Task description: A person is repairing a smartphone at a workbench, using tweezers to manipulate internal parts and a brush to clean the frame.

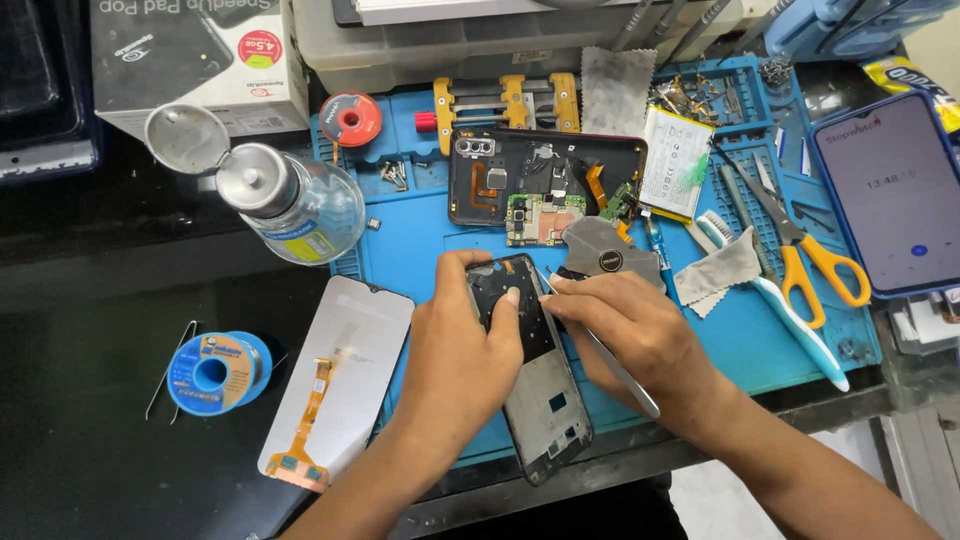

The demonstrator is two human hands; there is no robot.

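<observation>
The left hand (455,345) is closed around a phone frame (530,365) on the blue mat (430,250); a metal tool (610,365) is gripped by the right hand (625,335); a detached screen (340,375) lies just beside.

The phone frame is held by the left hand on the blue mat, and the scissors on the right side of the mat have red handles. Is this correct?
Not quite. The head view shows the scissors have yellow handles, not red. The rest holds: the left hand holds the phone frame on the blue mat.
</observation>
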